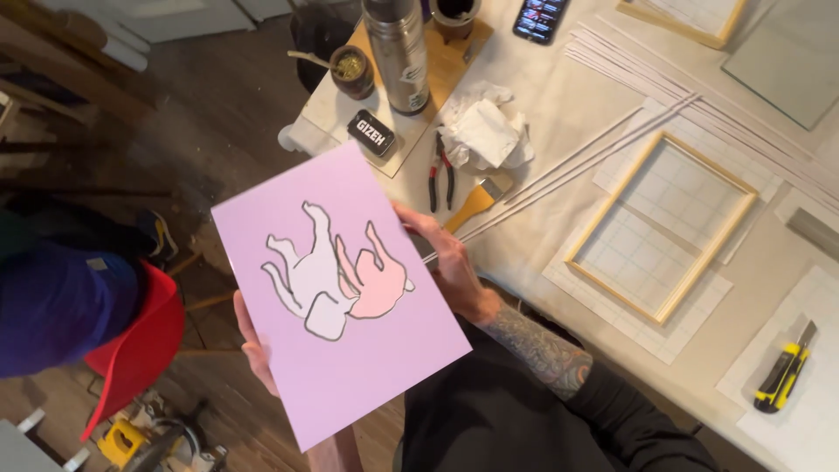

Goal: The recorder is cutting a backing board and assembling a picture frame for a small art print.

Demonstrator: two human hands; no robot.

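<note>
A lilac print (350, 350) with two pale outlined animal-like shapes is held up in front of me, tilted. My left hand (253, 345) grips its left edge from behind, only fingers showing. My right hand (450, 262) holds the right edge, thumb on the front; the forearm is tattooed below a dark sleeve.
On the white-covered table (559, 114): a wooden frame (662, 225) on gridded sheets, thin white strips (612, 140), pliers (440, 170), a brush (479, 199), crumpled paper (485, 131), a steel flask (398, 52), a yellow utility knife (784, 371). A red chair (140, 350) stands left.
</note>
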